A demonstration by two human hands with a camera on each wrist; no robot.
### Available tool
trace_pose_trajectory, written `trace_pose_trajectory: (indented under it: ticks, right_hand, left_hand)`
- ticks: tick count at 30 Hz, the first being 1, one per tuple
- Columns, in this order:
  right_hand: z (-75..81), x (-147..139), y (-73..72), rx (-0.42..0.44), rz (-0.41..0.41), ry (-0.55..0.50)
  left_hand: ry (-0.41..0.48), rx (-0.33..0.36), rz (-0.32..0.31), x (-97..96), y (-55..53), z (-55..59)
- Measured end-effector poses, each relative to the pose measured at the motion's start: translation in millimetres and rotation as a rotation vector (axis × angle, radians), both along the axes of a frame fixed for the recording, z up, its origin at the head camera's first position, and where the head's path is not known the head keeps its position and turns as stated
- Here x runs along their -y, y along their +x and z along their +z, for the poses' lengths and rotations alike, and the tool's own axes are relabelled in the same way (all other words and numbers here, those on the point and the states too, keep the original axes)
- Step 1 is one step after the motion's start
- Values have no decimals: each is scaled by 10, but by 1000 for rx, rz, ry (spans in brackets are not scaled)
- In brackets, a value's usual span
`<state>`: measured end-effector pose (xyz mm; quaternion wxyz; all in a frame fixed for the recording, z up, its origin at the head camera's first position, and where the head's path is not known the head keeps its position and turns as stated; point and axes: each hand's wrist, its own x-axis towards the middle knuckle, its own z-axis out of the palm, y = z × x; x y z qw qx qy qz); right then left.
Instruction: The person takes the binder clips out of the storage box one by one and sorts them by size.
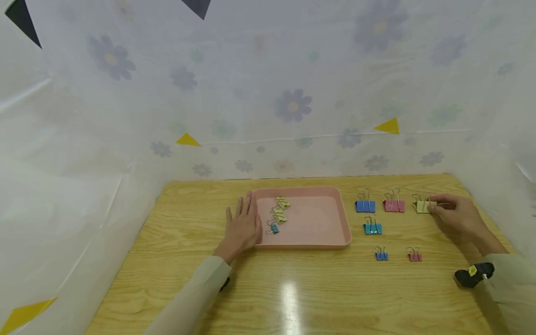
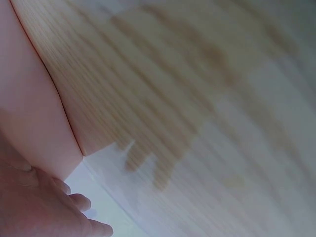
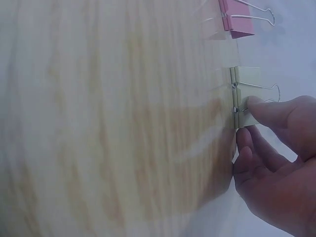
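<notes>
My right hand (image 1: 458, 216) pinches a large yellow binder clip (image 1: 424, 207) at the right end of the back row. In the right wrist view the thumb lies on the face of that yellow clip (image 3: 249, 84), with other fingers behind it. With straight fingers, my left hand (image 1: 243, 228) lies against the left rim of a pink tray (image 1: 314, 223). Inside the tray, near its left side, are two small yellow binder clips (image 1: 279, 215) and a small teal binder clip (image 1: 274, 228). The left wrist view shows the fingers (image 2: 79, 202) along the tray's outer wall (image 2: 39, 94).
Right of the tray stand a large blue clip (image 1: 365, 206), a large pink clip (image 1: 394, 206) and a teal clip (image 1: 372, 228). Nearer the front are a small blue clip (image 1: 382, 256) and a small pink clip (image 1: 415, 257). A flower-patterned sheet (image 1: 251, 102) hangs behind the wooden table (image 1: 335, 298).
</notes>
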<state>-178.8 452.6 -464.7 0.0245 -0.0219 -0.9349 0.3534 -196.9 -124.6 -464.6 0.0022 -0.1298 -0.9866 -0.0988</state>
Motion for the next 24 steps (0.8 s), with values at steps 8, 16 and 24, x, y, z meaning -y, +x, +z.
trace_pose_trajectory:
  ticks: [8,16,24]
  right_hand:
    - [-6,-18,-25,-16,12,-28]
    - [-25,-72,16,-88,16,-90]
    - [81,-5,147,-200,-97,-167]
  left_hand:
    - [-6,-1,0,-7,-9,11]
    - [5,7,-6,-18,-25,-2]
    - [-6,10,-4,-35,-14,23]
